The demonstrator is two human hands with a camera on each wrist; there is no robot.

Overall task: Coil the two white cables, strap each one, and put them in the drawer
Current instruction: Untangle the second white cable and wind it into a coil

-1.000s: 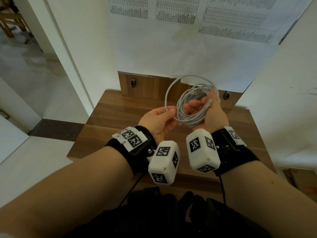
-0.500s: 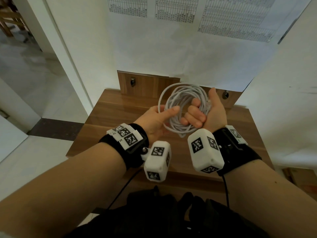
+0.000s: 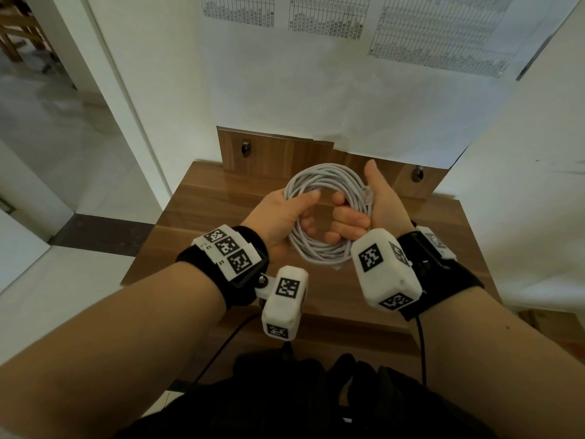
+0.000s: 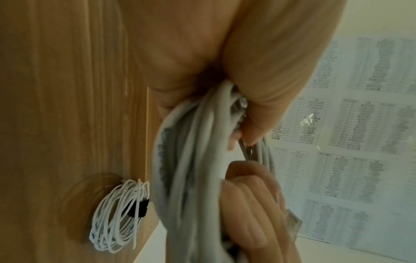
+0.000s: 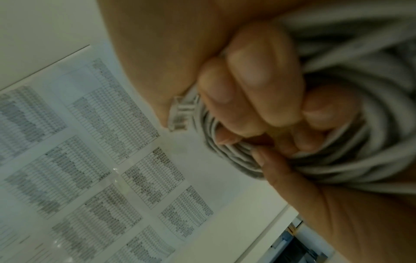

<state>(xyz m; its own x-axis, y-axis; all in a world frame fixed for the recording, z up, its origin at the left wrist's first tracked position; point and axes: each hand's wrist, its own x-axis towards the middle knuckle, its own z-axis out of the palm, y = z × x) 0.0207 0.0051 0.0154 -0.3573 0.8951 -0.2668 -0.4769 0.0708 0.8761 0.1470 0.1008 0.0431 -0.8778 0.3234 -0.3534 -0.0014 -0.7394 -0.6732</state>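
Note:
A thick white cable (image 3: 327, 177), wound into a round coil, hangs in the air above the wooden table (image 3: 196, 217). My left hand (image 3: 286, 212) grips its left side, thumb laid across the strands. My right hand (image 3: 356, 218) holds the right side, fingers curled through the loop and thumb pointing up. A clear plug (image 3: 368, 194) lies against the right palm and also shows in the right wrist view (image 5: 180, 113). In the left wrist view the held coil (image 4: 191, 160) fills the middle. A second, thinner white cable (image 4: 119, 218), coiled and bound with a black strap (image 4: 138, 208), lies on the wood.
A wooden back panel (image 3: 285, 153) with two metal knobs stands at the table's far edge against a white wall with printed sheets (image 3: 329, 11). White walls close in on the right. An open doorway and tiled floor (image 3: 47, 122) are on the left.
The loose outer loop has been drawn into the coil. My left hand went from pinching one strand to gripping the coil's side, and my right fingers curled round the bundle.

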